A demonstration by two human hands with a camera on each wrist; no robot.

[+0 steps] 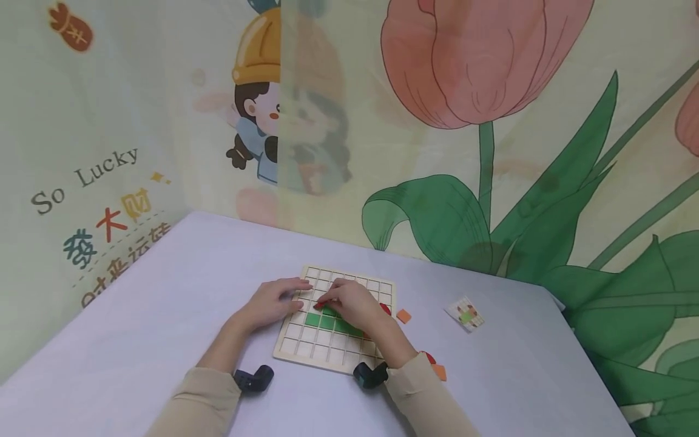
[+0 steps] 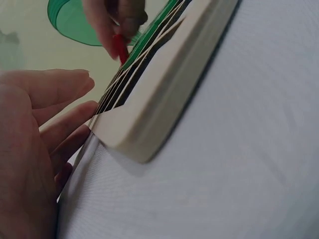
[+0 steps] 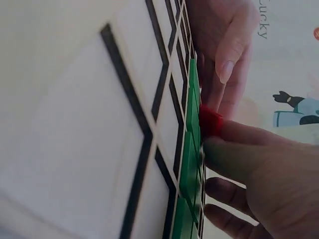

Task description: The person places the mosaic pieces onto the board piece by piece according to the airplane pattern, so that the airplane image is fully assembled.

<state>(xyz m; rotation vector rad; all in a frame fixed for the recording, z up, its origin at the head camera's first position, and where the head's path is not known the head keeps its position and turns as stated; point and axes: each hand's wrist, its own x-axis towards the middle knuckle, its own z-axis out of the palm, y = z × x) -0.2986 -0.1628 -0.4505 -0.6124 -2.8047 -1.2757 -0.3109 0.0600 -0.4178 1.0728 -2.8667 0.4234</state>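
A wooden grid board (image 1: 295, 350) with white square cells lies on the table. Several green tiles (image 1: 326, 321) form a row across its middle, with more green beside the right fingers. My right hand (image 1: 354, 301) pinches a small red piece (image 3: 211, 122) between thumb and fingertips, close over the grid near the green tiles. Part of the board is hidden under that hand. At the board's left edge is my left hand (image 1: 271, 301), fingers loosely extended and holding nothing; in the left wrist view its fingertips touch or nearly touch the board corner (image 2: 119, 132).
Right of the board lie an orange tile (image 1: 403, 315), another orange tile (image 1: 439, 372) and a red piece (image 1: 429, 357), partly behind the right forearm. A small printed pattern card (image 1: 465, 314) lies farther right. A printed cloth backdrop (image 1: 338, 212) borders the table's far edge.
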